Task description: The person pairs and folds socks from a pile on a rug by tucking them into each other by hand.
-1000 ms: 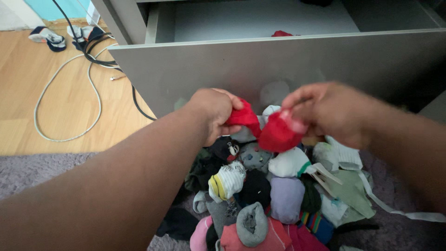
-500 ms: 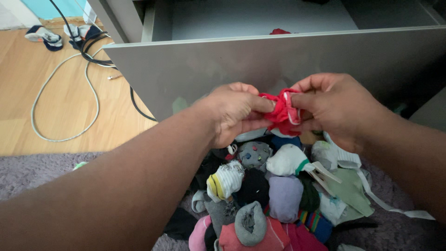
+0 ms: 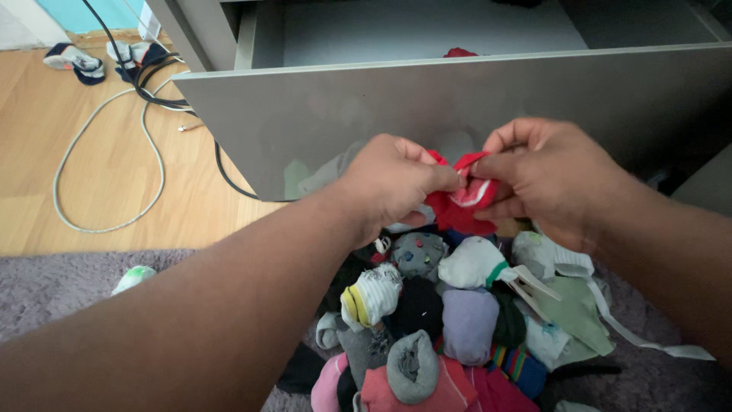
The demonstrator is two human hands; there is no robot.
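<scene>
Knitted bundles form the nearest layer: a pile of rolled socks (image 3: 450, 320) lies on a grey-purple rug (image 3: 69, 286) directly below both forearms. Identifiable items include a grey roll (image 3: 412, 366), a lilac roll (image 3: 468, 324), a white roll with a yellow band (image 3: 371, 294) and a white roll with a green edge (image 3: 474, 263).

Above the far edge of that pile, the red sock pair (image 3: 461, 200) is held in the air between both hands. The left hand (image 3: 393, 183) is closed, pinching the bundle's left side with thumb and fingertips. The right hand (image 3: 549, 175) is also closed on it, thumb and index finger gripping the upper right edge where a paler cuff lining shows. Both hands are in contact with the bundle; neither is nearer than the other.

The bundle is bunched, so its long axis is only weakly defined. It runs roughly left to right between the two grips, with the cuff opening turned toward the right hand and upward.

Beyond the hands stands the grey front panel of an open drawer (image 3: 457, 114). Another red item (image 3: 460, 53) shows just above its edge. On the wooden floor (image 3: 46, 152) to the far left lie a looped white cable (image 3: 107, 164) and a pair of shoes (image 3: 84, 61).
</scene>
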